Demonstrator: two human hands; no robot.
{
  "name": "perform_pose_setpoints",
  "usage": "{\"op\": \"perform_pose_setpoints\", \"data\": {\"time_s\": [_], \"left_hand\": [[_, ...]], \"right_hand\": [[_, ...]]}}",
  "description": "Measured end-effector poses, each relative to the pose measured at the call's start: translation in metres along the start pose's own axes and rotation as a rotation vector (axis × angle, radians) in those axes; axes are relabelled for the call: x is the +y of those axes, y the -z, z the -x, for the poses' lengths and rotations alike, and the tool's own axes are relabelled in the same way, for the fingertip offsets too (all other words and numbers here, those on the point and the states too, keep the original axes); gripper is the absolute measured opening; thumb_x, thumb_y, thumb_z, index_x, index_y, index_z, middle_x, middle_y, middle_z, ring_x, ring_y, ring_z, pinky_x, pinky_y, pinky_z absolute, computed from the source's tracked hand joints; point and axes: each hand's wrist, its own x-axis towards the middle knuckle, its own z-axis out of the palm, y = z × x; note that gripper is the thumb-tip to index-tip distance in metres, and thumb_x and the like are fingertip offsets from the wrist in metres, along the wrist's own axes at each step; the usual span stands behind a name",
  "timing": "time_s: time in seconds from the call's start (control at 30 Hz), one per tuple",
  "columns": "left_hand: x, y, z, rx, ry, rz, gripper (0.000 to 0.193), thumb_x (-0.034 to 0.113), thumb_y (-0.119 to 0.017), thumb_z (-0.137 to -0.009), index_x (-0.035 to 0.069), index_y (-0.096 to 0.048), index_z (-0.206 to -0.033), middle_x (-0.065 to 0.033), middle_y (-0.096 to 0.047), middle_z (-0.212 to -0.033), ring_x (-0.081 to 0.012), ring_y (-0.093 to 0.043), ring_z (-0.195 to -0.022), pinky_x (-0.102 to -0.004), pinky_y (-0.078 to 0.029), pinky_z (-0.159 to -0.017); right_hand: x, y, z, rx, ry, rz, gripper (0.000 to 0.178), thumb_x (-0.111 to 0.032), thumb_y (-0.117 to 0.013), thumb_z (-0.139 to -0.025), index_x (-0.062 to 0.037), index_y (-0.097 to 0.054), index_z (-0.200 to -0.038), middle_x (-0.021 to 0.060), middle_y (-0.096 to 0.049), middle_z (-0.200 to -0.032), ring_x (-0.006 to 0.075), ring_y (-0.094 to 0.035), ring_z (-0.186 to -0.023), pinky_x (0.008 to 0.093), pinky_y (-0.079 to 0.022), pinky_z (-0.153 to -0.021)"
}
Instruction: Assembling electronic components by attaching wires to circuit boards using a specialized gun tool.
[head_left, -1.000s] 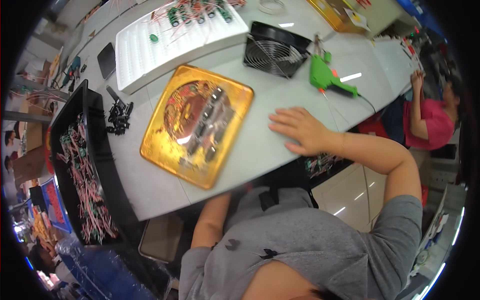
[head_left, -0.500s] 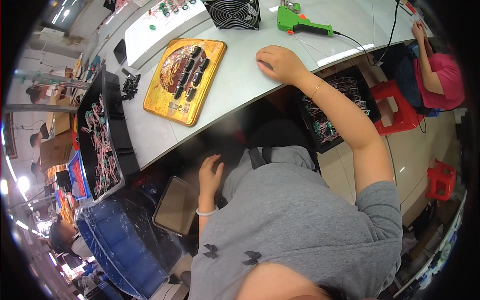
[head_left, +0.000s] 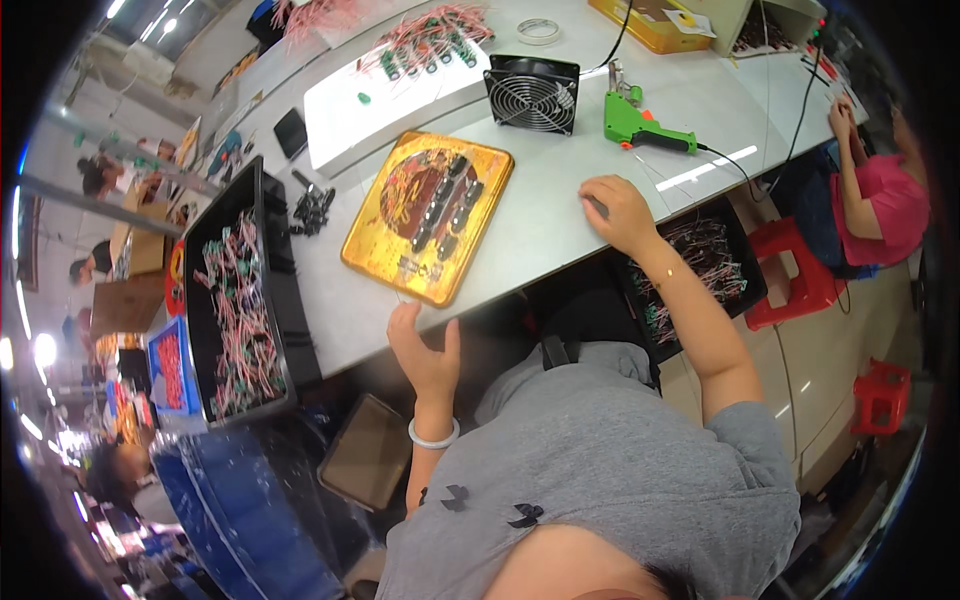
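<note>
My left hand [head_left: 427, 358] is at the table's front edge, thumb and fingers apart with nothing between them. Its fingertips are close to the near corner of a gold tin lid [head_left: 385, 245]. Two rows of small black parts [head_left: 462, 207] lie on that lid. Over the table to the right of the lid, my right hand [head_left: 625, 215] is closed, and a small dark piece [head_left: 598, 206] shows at its fingers. Its exact kind is too small to make out. Beyond this hand lies a green soldering gun [head_left: 635, 128] with a black grip and cord.
A black fan [head_left: 533, 95] stands beside a white box [head_left: 400, 105] topped with pink-wired green parts [head_left: 430, 45]. Loose black parts [head_left: 312, 205] lie near a black bin [head_left: 275, 260] of wired pieces. Another bin [head_left: 745, 265] sits under the table's right side, near a red stool [head_left: 785, 260] and a seated person [head_left: 870, 195].
My left hand has risen from beside my lap to the table edge near the lid. My right hand stays closed over the table. The whole view has shifted, showing more of the table's far side.
</note>
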Motion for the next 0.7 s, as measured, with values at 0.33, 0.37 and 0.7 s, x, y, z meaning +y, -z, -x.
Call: {"op": "perform_pose_setpoints", "data": {"time_s": [0.33,0.37,0.7], "left_hand": [[-0.032,-0.021,-0.065,-0.476,-0.055,-0.203,0.098,0.045,-0.069,-0.061,0.002,-0.019,-0.134,-0.0236,-0.022,-0.135,-0.0444,-0.012,-0.126,-0.0596,-0.010,-0.098],[-0.031,-0.020,-0.065,-0.480,-0.069,-0.196,0.098,0.045,-0.069,-0.061,0.002,-0.019,-0.134,-0.0236,-0.022,-0.135,-0.0444,-0.012,-0.126,-0.0596,-0.010,-0.098],[-0.043,-0.005,-0.069,-0.464,0.006,-0.209,0.089,0.047,-0.064,-0.063,0.004,-0.026,-0.131,-0.0262,-0.025,-0.131,-0.0428,-0.017,-0.124,-0.0565,-0.009,-0.099]], "right_hand": [[0.035,0.017,0.124,0.599,-0.740,0.142,0.043,-0.016,-0.053,-0.078,-0.0026,-0.044,-0.118,0.0179,-0.048,-0.116,0.0306,-0.042,-0.111,0.0384,-0.031,-0.094],[0.039,0.013,0.129,0.611,-0.745,0.151,0.043,-0.016,-0.053,-0.078,-0.0026,-0.044,-0.118,0.0179,-0.048,-0.116,0.0306,-0.042,-0.111,0.0384,-0.031,-0.094],[0.068,0.018,0.052,0.380,-0.918,0.168,0.038,-0.019,-0.052,-0.085,0.0080,-0.045,-0.110,0.0240,-0.049,-0.113,0.0335,-0.047,-0.106,0.0429,-0.038,-0.089]]}}
